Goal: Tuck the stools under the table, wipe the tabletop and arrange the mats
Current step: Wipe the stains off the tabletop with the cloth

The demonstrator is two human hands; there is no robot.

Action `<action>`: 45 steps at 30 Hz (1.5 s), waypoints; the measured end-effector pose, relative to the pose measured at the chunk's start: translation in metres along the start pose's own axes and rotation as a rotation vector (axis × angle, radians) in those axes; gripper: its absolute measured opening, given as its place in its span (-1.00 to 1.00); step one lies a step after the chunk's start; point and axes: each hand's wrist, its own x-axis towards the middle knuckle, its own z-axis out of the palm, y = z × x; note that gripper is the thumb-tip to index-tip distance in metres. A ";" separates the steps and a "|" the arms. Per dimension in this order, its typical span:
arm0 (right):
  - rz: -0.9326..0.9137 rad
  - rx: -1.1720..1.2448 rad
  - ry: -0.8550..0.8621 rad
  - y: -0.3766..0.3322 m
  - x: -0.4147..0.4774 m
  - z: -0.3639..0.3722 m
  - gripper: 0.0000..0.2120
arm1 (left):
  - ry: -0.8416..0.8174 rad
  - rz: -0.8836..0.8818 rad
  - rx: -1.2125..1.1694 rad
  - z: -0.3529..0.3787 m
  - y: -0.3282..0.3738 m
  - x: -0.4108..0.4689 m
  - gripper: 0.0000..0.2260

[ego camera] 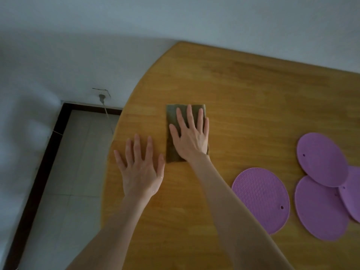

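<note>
Covered, cropped, smeared
Beneath the right hand (191,139), much of the cloth (171,152); far right of it, a fourth mat (353,195) cut by the edge; left of the left hand (139,170), blurred wall (29,123).

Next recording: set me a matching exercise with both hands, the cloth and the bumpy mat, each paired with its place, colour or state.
Column one:
1 left hand
2 right hand
3 cloth
4 bumpy mat

Column two:
A purple and round
B flat on the bare tabletop
C pressing flat on the cloth
D grey-green, under a palm

Pairs: 1-B; 2-C; 3-D; 4-A
</note>
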 end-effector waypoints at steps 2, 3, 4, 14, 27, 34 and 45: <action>-0.035 -0.003 0.005 0.002 0.026 -0.006 -0.44 | 0.009 0.006 -0.004 0.000 -0.001 0.001 -0.42; -0.007 0.001 0.008 0.011 0.038 -0.010 -0.43 | 0.012 0.008 -0.009 0.000 -0.002 0.000 -0.42; 0.041 0.008 0.008 0.024 0.044 -0.013 -0.43 | 0.018 0.006 -0.020 0.000 -0.003 -0.001 -0.43; 0.055 0.001 0.020 0.048 0.041 -0.016 -0.44 | 0.032 0.045 -0.093 -0.008 0.056 0.056 -0.47; 0.111 0.008 0.043 0.089 0.095 -0.031 -0.43 | 0.015 0.063 0.012 0.002 0.067 0.070 -0.45; 0.270 0.014 0.056 0.116 0.070 -0.028 -0.42 | -0.015 0.027 0.041 0.000 0.070 0.070 -0.42; 0.355 0.038 0.041 0.171 0.057 -0.038 -0.41 | -0.010 0.034 0.061 0.002 0.069 0.071 -0.41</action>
